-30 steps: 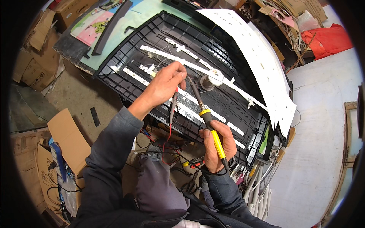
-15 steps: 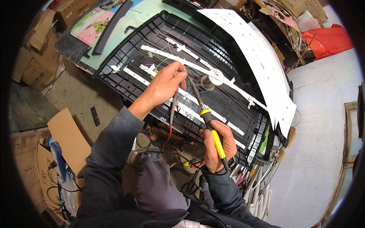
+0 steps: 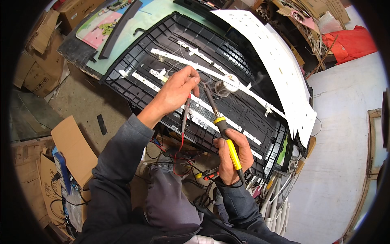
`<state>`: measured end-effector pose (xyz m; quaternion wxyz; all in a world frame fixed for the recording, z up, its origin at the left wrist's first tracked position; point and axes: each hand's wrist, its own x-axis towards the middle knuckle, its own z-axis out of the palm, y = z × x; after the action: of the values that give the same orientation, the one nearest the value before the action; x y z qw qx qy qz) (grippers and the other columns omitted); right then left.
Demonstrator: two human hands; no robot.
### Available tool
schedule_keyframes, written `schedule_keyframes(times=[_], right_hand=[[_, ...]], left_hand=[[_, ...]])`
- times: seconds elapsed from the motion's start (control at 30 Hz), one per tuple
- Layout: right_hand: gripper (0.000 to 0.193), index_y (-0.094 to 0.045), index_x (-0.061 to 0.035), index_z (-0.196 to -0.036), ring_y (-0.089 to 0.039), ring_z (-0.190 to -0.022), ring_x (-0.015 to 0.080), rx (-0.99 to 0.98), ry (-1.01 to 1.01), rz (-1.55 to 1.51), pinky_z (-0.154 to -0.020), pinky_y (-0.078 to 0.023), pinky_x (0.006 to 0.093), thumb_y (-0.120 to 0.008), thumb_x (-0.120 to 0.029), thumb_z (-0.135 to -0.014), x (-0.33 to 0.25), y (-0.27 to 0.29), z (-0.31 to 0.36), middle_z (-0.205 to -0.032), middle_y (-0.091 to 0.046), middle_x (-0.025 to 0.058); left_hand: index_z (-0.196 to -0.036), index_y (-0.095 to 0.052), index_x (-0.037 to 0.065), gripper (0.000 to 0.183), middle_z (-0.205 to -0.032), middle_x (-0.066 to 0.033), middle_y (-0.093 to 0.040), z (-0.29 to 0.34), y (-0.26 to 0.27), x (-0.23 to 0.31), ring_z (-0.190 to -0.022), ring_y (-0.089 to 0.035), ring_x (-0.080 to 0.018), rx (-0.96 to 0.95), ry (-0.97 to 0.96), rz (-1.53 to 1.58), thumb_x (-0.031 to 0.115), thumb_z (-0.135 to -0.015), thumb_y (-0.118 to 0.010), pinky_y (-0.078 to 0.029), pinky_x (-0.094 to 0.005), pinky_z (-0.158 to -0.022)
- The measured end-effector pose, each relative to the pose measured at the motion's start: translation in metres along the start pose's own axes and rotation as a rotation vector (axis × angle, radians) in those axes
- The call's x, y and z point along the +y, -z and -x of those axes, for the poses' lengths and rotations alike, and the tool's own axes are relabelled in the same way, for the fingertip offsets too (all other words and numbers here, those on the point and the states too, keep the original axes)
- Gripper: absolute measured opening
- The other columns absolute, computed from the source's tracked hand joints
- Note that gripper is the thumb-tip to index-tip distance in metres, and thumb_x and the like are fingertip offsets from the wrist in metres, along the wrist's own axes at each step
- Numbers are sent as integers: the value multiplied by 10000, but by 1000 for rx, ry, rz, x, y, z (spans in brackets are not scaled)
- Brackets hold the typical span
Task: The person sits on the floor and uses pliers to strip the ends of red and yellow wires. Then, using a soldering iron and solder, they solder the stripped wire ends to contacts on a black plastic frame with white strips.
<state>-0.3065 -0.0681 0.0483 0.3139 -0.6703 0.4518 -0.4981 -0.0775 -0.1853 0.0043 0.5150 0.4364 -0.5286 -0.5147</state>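
My right hand [image 3: 234,156] grips a yellow-and-black soldering iron [image 3: 222,124], whose hot end points up and left. Close to that tip, my left hand [image 3: 177,90] is closed in a pinch on thin solder wire [image 3: 202,73]; the exact grip is partly hidden by the fingers. A spool of solder [image 3: 226,86] rests just right of the iron's tip. Below my left fingers is a dark test probe [image 3: 185,115] with a red end and red lead. White LED strips [image 3: 239,127] lie across a large black plastic TV back cover [image 3: 260,156] under both hands.
A large white sheet [image 3: 270,53] leans along the cover's far right side. A long dark bar [image 3: 120,28] lies on the table at the far left. Cardboard boxes [image 3: 73,150] stand at left, cables [image 3: 191,162] hang by my legs, and white tubes [image 3: 278,209] are at right.
The soldering iron's tip has shifted slightly right and away from my left fingertips. My left hand stays almost still.
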Motion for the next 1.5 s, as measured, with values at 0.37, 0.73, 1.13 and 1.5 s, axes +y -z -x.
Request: schedule_keyframes(times=[0.37,0.73,1.13,1.5], right_hand=[[241,-651,38,-1207,-736,-874,192,10,-14,-11,-746,-599,275,-660,18,-967,-1,1,0,-1181,-649,154],[269,-678,51,-1174,-749,-897,224,52,-30,-15,-787,-618,312,-703,71,-907,-1,5,0,-1132,-683,199],[259,-676,46,-1160,-754,-875,226,100,-22,-39,-762,-620,304,-699,76,-904,1,11,1,-1128,-690,198],[253,-670,51,-1162,-750,-887,228,89,-38,-49,-771,-627,313,-696,73,-911,1,11,1,-1136,-681,202]], left_hand=[[-1108,-558,35,166,-931,-68,-712,4,6,10,-698,-587,-75,37,27,-35,195,-1094,-514,-451,-233,-558],[-1106,-646,-16,197,-901,-65,-670,2,26,0,-772,-606,-110,186,48,-215,150,-1000,-642,-496,-271,-660],[-1307,-639,-54,492,-1166,-151,-728,1,38,12,-979,-652,-136,-160,95,-189,-32,-827,-530,-506,-289,-878],[-1056,-774,-1,188,-920,-159,-779,0,43,15,-854,-754,-263,-98,-70,-538,93,-909,-707,-566,-346,-792]])
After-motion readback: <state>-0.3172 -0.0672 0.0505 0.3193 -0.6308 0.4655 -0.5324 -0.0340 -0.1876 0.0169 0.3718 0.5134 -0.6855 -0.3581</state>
